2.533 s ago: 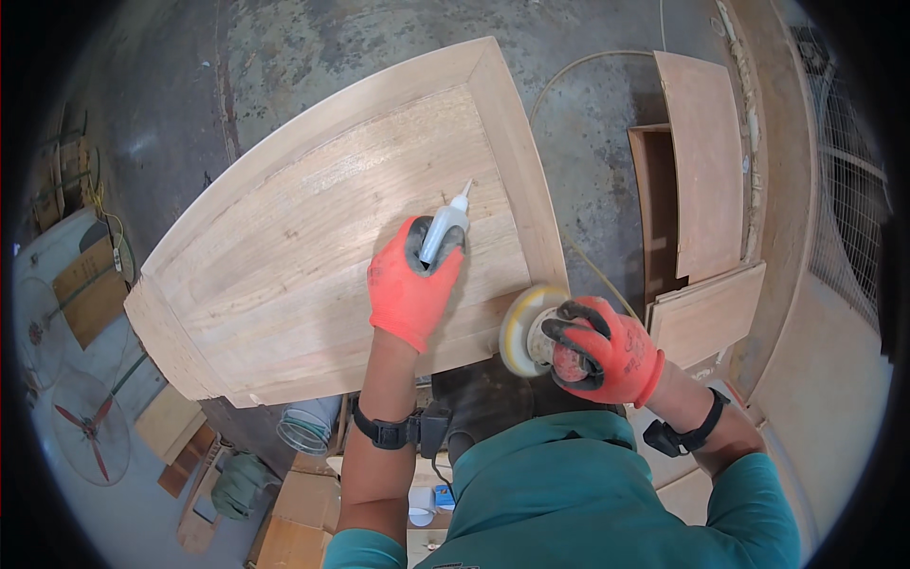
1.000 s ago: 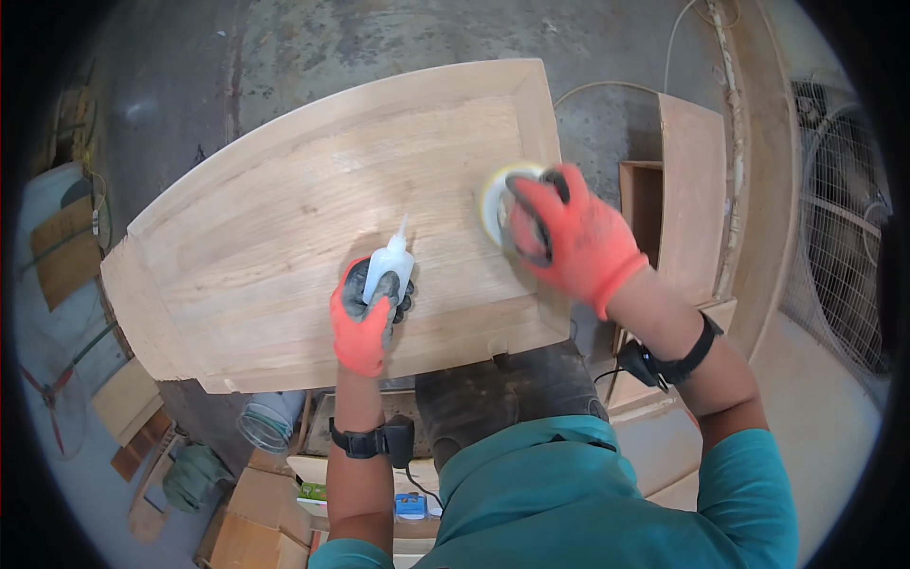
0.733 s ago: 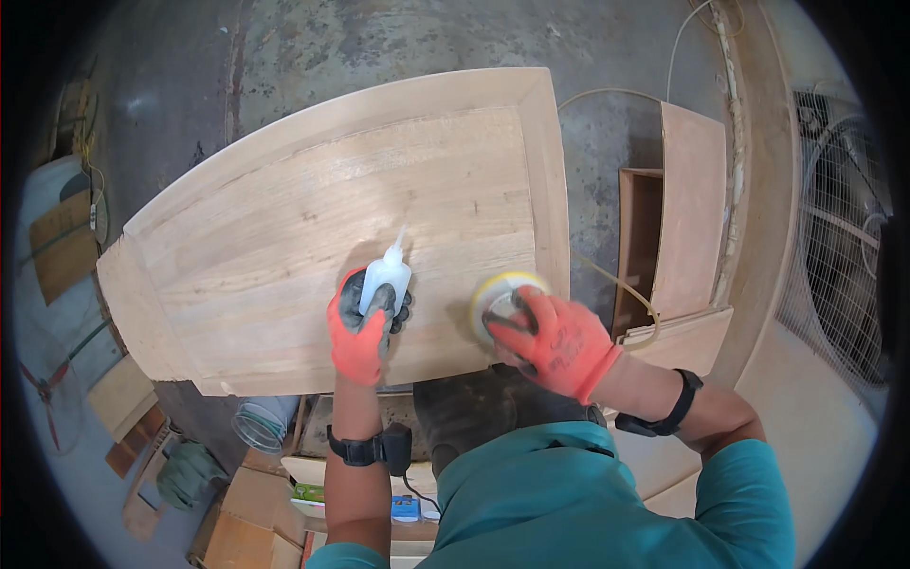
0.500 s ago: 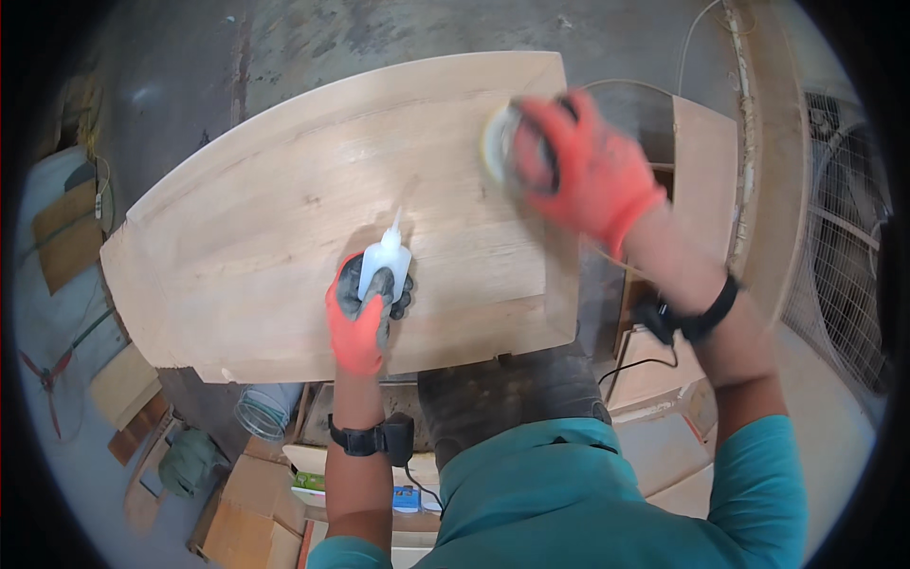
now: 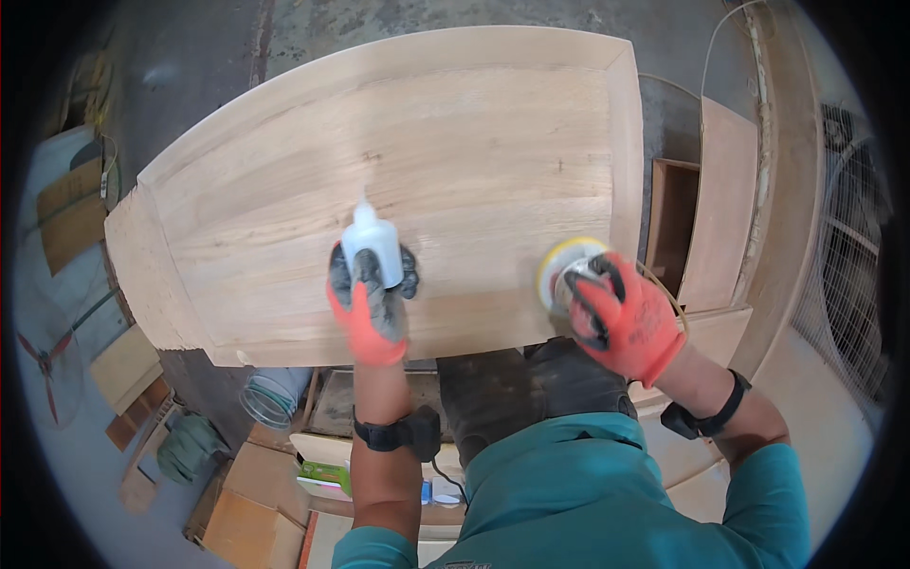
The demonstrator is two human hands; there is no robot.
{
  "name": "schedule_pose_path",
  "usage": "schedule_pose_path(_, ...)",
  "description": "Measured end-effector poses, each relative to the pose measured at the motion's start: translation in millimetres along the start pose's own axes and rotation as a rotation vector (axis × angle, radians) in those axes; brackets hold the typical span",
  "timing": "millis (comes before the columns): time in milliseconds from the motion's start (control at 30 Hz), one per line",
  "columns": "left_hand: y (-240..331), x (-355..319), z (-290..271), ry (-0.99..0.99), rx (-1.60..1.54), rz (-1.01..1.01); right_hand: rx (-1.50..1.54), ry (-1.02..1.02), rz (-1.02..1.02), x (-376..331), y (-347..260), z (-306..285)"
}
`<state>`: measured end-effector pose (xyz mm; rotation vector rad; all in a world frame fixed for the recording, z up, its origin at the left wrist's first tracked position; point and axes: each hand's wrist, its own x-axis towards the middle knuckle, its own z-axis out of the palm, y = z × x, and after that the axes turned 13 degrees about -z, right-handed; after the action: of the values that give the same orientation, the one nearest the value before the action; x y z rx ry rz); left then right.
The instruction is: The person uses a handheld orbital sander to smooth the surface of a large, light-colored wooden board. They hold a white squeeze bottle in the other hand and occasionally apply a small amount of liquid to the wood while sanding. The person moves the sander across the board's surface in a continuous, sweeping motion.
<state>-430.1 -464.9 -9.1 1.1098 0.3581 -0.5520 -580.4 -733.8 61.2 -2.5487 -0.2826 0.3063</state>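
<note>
A large pale wooden panel (image 5: 455, 142) with a curved far edge lies in front of me. My left hand (image 5: 370, 303), in a red and black work glove, is closed round a white squeeze bottle (image 5: 374, 248) whose thin nozzle points away from me over the panel. My right hand (image 5: 626, 318), gloved the same way, grips a round sander (image 5: 569, 270) with a yellow-edged pad. The sander is at the panel's near right part; its underside is hidden. A thin hose (image 5: 668, 292) runs beside the right hand.
An open wooden box (image 5: 675, 213) and a leaning board (image 5: 722, 204) stand right of the panel. Farther right is a wire-guarded fan (image 5: 844, 228). Below the panel's near edge are a clear bucket (image 5: 268, 398) and a cardboard box (image 5: 254, 512).
My right hand has brought the sander from the panel's far right down to its near right. The left hand still holds the bottle. The panel appears shifted rightward and up in view.
</note>
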Motion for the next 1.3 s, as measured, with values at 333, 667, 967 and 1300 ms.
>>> schedule_pose_path(333,65.6,-1.1,-119.7,0.129,0.222,0.170,-0.066,0.101,0.174,61.5,10.1,-11.2)
schedule_pose_path(667,73.4,-22.3,-133.4,0.158,0.464,0.013,-0.044,0.056,0.157,82.3,-51.7,22.2)
schedule_pose_path(967,58.3,-21.5,-105.6,-0.067,0.961,0.034,-0.050,-0.047,-0.130,79.6,-113.3,71.1)
schedule_pose_path(1300,38.4,-13.4,-46.0,-0.251,1.332,0.263,0.065,0.014,0.094,29.2,-76.6,46.6)
